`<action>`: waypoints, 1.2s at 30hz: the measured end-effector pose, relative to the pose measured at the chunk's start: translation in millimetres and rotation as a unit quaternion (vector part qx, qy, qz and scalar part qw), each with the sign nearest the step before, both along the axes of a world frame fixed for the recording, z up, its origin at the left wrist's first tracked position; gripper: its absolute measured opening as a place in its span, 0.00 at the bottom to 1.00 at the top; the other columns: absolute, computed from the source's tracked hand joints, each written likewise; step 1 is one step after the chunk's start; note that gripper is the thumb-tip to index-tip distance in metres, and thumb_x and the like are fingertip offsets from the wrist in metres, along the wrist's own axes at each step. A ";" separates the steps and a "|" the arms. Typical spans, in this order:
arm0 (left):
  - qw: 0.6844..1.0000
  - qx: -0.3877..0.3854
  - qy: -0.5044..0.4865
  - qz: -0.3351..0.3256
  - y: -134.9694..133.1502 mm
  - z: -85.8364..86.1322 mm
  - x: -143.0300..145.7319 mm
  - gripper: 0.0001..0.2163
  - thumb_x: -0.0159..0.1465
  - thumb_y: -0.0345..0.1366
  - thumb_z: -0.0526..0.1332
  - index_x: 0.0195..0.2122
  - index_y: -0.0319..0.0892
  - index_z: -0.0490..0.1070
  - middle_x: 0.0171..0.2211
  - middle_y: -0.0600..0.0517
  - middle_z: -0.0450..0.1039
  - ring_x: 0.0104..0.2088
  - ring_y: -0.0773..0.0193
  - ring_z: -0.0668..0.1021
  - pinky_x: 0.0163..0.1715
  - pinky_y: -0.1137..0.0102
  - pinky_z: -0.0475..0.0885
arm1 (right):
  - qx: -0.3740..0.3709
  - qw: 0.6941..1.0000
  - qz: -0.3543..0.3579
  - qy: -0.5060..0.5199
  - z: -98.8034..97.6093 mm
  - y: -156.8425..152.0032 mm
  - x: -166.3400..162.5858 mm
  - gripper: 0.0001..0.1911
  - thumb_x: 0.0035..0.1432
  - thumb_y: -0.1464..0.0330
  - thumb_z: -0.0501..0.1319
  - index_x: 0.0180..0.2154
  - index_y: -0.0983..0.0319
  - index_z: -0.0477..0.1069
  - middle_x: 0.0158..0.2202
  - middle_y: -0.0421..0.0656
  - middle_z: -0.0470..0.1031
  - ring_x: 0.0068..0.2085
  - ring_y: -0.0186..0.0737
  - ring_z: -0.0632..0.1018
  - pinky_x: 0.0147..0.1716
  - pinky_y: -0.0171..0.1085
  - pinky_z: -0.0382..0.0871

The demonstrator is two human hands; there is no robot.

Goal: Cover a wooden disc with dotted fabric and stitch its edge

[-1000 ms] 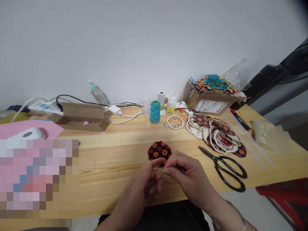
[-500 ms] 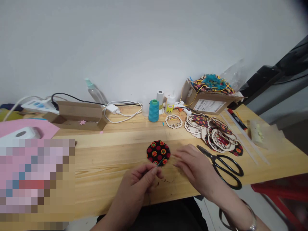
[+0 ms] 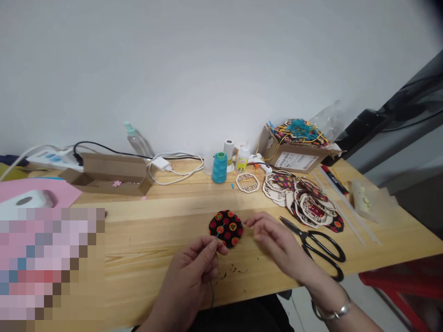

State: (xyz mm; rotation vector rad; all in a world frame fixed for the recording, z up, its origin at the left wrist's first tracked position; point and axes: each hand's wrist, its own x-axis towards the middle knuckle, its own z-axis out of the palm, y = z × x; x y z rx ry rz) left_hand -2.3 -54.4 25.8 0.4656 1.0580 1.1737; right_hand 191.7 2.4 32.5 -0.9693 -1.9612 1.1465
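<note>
My left hand (image 3: 197, 265) pinches a teal thread (image 3: 212, 293) between thumb and forefinger. A short end of it rises above the fingertips over the fabric disc, and a tail hangs below the hand. Lying flat on the table just beyond those fingers is a black patterned fabric disc (image 3: 225, 226) with red and orange flower motifs. To its right, my right hand (image 3: 278, 246) hovers with fingers loosely bent and the thumb apart, holding nothing that I can see. Large black-handled scissors (image 3: 313, 244) lie beside the right hand.
Cut-out wooden frames and fabric pieces (image 3: 313, 205) are piled at the right. Behind stand a teal thread cone (image 3: 219, 168), a glue bottle (image 3: 242, 159) and a full cardboard box (image 3: 294, 157). An open cardboard box (image 3: 114, 177) sits left. Dark scraps (image 3: 233, 269) lie near the front edge.
My left hand has shifted slightly left, with the thread's short end now pointing up over the disc. My right hand's fingers have curled a little more. The view has tilted slightly.
</note>
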 end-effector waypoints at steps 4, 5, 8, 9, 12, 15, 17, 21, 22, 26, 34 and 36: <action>1.000 -0.006 -0.004 -0.005 2.6 4.8 0.5 0.08 0.54 0.38 0.66 0.27 0.38 0.76 0.21 0.55 0.67 0.19 0.76 0.57 0.17 0.80 0.52 | -0.109 0.974 -0.050 0.191 14.9 27.6 -7.6 0.08 0.63 0.68 0.52 0.30 0.62 0.61 0.26 0.37 0.66 0.26 0.30 0.68 0.33 0.36 0.65; 1.000 -0.007 -0.005 -0.006 3.4 6.0 0.7 0.08 0.54 0.38 0.66 0.26 0.37 0.75 0.21 0.55 0.67 0.19 0.76 0.57 0.17 0.80 0.52 | -0.118 0.966 -0.053 0.225 20.6 36.1 -10.4 0.08 0.62 0.67 0.53 0.29 0.62 0.61 0.23 0.35 0.64 0.23 0.29 0.66 0.30 0.34 0.64; 1.000 -0.002 -0.011 -0.001 6.4 8.8 0.5 0.08 0.53 0.38 0.67 0.26 0.36 0.75 0.21 0.55 0.68 0.18 0.77 0.57 0.16 0.80 0.51 | -0.118 0.949 -0.060 0.285 43.3 59.4 -19.1 0.09 0.59 0.67 0.57 0.27 0.63 0.62 0.21 0.33 0.60 0.21 0.26 0.61 0.21 0.29 0.57; 1.000 0.000 -0.015 0.004 7.7 9.6 0.2 0.08 0.52 0.38 0.67 0.26 0.36 0.75 0.21 0.55 0.68 0.18 0.77 0.56 0.16 0.80 0.51 | -0.113 0.948 -0.064 0.292 52.1 65.1 -21.9 0.09 0.58 0.67 0.58 0.27 0.63 0.62 0.21 0.33 0.60 0.20 0.25 0.60 0.19 0.28 0.54; 0.999 0.000 -0.026 0.028 14.0 13.1 -0.7 0.09 0.50 0.37 0.69 0.26 0.36 0.75 0.22 0.53 0.71 0.17 0.78 0.56 0.15 0.80 0.51 | -0.086 0.949 -0.095 0.287 76.0 71.7 -31.0 0.09 0.55 0.67 0.60 0.27 0.62 0.63 0.21 0.33 0.61 0.19 0.24 0.58 0.17 0.27 0.52; 0.998 -0.005 -0.032 0.063 23.6 19.1 -1.2 0.10 0.47 0.37 0.71 0.25 0.36 0.76 0.22 0.51 0.73 0.17 0.78 0.58 0.15 0.80 0.52 | -0.054 0.959 -0.147 0.236 84.7 61.4 -44.8 0.09 0.55 0.66 0.59 0.26 0.62 0.63 0.20 0.33 0.61 0.18 0.25 0.59 0.17 0.27 0.52; 0.996 -0.001 -0.036 0.082 30.7 23.9 -1.3 0.10 0.46 0.36 0.71 0.25 0.35 0.76 0.22 0.51 0.72 0.18 0.78 0.58 0.15 0.80 0.53 | -0.028 0.967 -0.180 0.178 78.4 47.5 -56.7 0.09 0.57 0.67 0.57 0.26 0.62 0.64 0.19 0.34 0.61 0.19 0.26 0.61 0.18 0.28 0.54; 0.995 0.015 -0.056 0.083 40.7 29.4 -1.0 0.10 0.47 0.36 0.70 0.27 0.34 0.78 0.17 0.58 0.61 0.18 0.77 0.56 0.16 0.80 0.54 | 0.011 0.976 -0.201 0.082 46.2 16.6 -78.2 0.08 0.59 0.68 0.55 0.27 0.62 0.65 0.22 0.36 0.66 0.24 0.30 0.67 0.23 0.29 0.60; 0.995 0.018 -0.063 0.080 41.8 29.4 -0.7 0.09 0.48 0.36 0.70 0.27 0.35 0.78 0.16 0.59 0.58 0.18 0.77 0.55 0.16 0.80 0.54 | 0.007 0.978 -0.197 0.072 37.5 10.5 -81.7 0.08 0.59 0.68 0.54 0.28 0.62 0.65 0.22 0.36 0.67 0.24 0.30 0.68 0.24 0.29 0.61; 0.995 0.015 -0.082 0.057 41.1 24.3 0.4 0.08 0.49 0.35 0.69 0.24 0.35 0.76 0.16 0.60 0.53 0.18 0.76 0.54 0.16 0.79 0.53 | 0.006 0.979 -0.197 0.048 12.3 -3.1 -87.0 0.09 0.60 0.67 0.53 0.29 0.62 0.67 0.25 0.39 0.71 0.27 0.33 0.71 0.27 0.31 0.64; 0.993 0.006 -0.108 0.039 37.2 15.4 1.3 0.08 0.52 0.35 0.67 0.30 0.35 0.78 0.16 0.60 0.54 0.19 0.75 0.56 0.18 0.79 0.54 | 0.005 0.983 -0.178 0.054 1.9 -7.2 -84.6 0.07 0.60 0.70 0.53 0.32 0.61 0.69 0.29 0.40 0.74 0.31 0.34 0.74 0.32 0.33 0.66; 0.993 0.005 -0.112 0.036 36.8 15.6 1.9 0.09 0.52 0.35 0.67 0.31 0.35 0.78 0.16 0.60 0.54 0.18 0.75 0.56 0.17 0.79 0.54 | 0.010 0.983 -0.175 0.058 1.4 -8.6 -83.5 0.07 0.60 0.70 0.53 0.32 0.61 0.69 0.30 0.41 0.74 0.32 0.34 0.74 0.34 0.33 0.67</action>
